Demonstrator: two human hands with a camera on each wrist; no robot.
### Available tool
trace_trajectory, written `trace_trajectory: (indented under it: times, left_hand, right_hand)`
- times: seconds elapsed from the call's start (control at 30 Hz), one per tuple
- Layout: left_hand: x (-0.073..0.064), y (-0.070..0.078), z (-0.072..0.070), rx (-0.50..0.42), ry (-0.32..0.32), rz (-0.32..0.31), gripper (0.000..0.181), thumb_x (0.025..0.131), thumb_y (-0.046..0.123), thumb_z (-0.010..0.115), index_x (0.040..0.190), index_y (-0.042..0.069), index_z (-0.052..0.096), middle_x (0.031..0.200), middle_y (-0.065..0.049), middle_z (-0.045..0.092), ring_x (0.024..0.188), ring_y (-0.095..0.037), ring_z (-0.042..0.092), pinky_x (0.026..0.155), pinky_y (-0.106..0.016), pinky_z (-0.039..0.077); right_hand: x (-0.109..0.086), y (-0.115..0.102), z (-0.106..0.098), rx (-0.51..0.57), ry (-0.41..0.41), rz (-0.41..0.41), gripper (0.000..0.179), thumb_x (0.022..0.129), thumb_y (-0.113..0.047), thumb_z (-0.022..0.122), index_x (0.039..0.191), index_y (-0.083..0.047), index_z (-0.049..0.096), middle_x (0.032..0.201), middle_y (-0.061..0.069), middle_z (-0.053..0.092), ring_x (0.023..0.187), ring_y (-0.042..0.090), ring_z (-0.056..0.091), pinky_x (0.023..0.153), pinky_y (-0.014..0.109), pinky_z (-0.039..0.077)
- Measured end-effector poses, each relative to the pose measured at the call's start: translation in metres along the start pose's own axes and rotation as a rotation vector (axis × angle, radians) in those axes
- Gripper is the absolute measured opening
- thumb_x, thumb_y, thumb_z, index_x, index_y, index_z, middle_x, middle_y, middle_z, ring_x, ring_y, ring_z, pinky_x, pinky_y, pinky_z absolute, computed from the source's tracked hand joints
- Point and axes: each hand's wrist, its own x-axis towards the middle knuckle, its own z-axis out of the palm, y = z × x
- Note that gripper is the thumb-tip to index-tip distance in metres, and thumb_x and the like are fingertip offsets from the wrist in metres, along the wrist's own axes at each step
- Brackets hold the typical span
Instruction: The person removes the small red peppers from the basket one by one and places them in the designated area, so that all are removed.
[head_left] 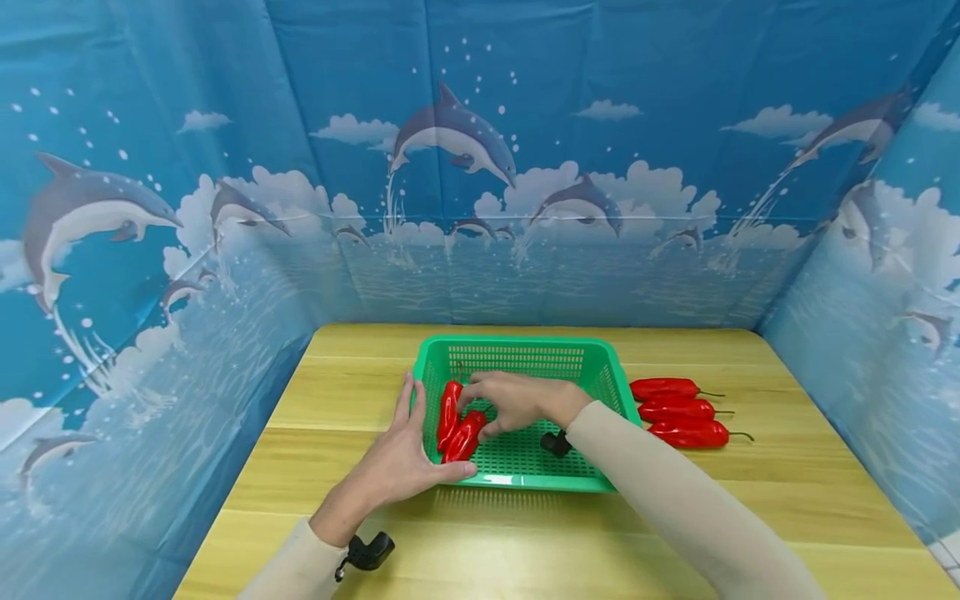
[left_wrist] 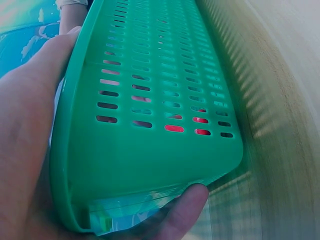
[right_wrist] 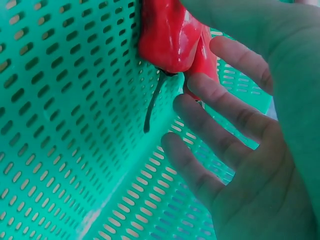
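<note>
A green plastic basket [head_left: 517, 481] with slotted walls sits on the table, two red chili peppers in its left end. One pepper [head_left: 448, 408] lies along the left wall; the other pepper [head_left: 465, 437] slants beside it. My right hand [head_left: 517, 400] reaches inside, fingers spread around the slanted pepper. In the right wrist view, that pepper [right_wrist: 167, 37] shows a dark stem, and the fingertips stand apart from it. Across the front-left corner my left hand [head_left: 401, 458] rests, thumb on the front rim, straight fingers along the left side.
Three more red peppers [head_left: 677, 408] lie side by side right of the basket, stems pointing right. Light wood table [head_left: 300, 450] extends around it. A blue dolphin-printed curtain [head_left: 495, 275] stands behind and along both sides. Each wrist carries a black camera [head_left: 369, 552].
</note>
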Motion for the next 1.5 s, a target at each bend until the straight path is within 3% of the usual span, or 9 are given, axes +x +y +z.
trace_trajectory:
  times: [0.2,0.47,0.73,0.9,1.5]
  left_hand:
    - [0.0,0.0,0.001,0.004,0.01,0.002,0.153,0.086,0.078,0.092,0.188,0.014,-0.004,0.198,0.001,-0.021,0.117,-0.039,0.085,0.079,-0.04,0.067]
    - [-0.001,0.001,0.001,-0.004,0.012,0.0,0.153,0.086,0.078,0.092,0.188,0.014,-0.003,0.198,0.002,-0.021,0.113,-0.034,0.086,0.08,-0.039,0.067]
    - [-0.002,0.001,0.002,-0.018,-0.006,0.0,0.154,0.086,0.078,0.092,0.188,0.014,-0.004,0.197,0.004,-0.022,0.083,-0.017,0.08,0.068,-0.034,0.059]
    - [-0.002,0.001,0.002,-0.015,0.0,0.001,0.153,0.086,0.078,0.092,0.188,0.015,-0.003,0.197,0.004,-0.022,0.087,-0.019,0.081,0.067,-0.034,0.058]
    - [-0.004,0.002,0.001,-0.017,0.007,0.004,0.152,0.087,0.077,0.092,0.188,0.014,-0.002,0.197,0.005,-0.022,0.089,-0.02,0.083,0.066,-0.034,0.057]
  right_hand:
    - [0.006,0.001,0.002,0.029,-0.008,-0.006,0.043,0.1,-0.028,0.096,0.138,-0.018,0.078,0.14,0.001,0.075,0.134,0.024,0.071,0.119,0.044,0.061]
    - [0.011,-0.002,0.006,0.038,-0.041,-0.007,0.042,0.099,-0.026,0.097,0.136,-0.018,0.078,0.135,-0.005,0.074,0.127,0.015,0.069,0.113,0.032,0.062]
    - [0.009,-0.006,0.009,0.036,-0.06,0.004,0.034,0.1,-0.018,0.095,0.129,-0.017,0.077,0.129,-0.004,0.076,0.115,0.014,0.07,0.099,0.023,0.061]
    - [0.01,-0.005,0.009,0.059,-0.053,-0.008,0.03,0.1,-0.013,0.094,0.125,-0.017,0.077,0.124,-0.005,0.077,0.112,0.014,0.072,0.099,0.023,0.062]
    - [0.01,-0.002,0.008,0.082,-0.05,0.008,0.025,0.1,-0.017,0.095,0.118,-0.019,0.077,0.114,-0.01,0.077,0.106,0.015,0.073,0.093,0.024,0.061]
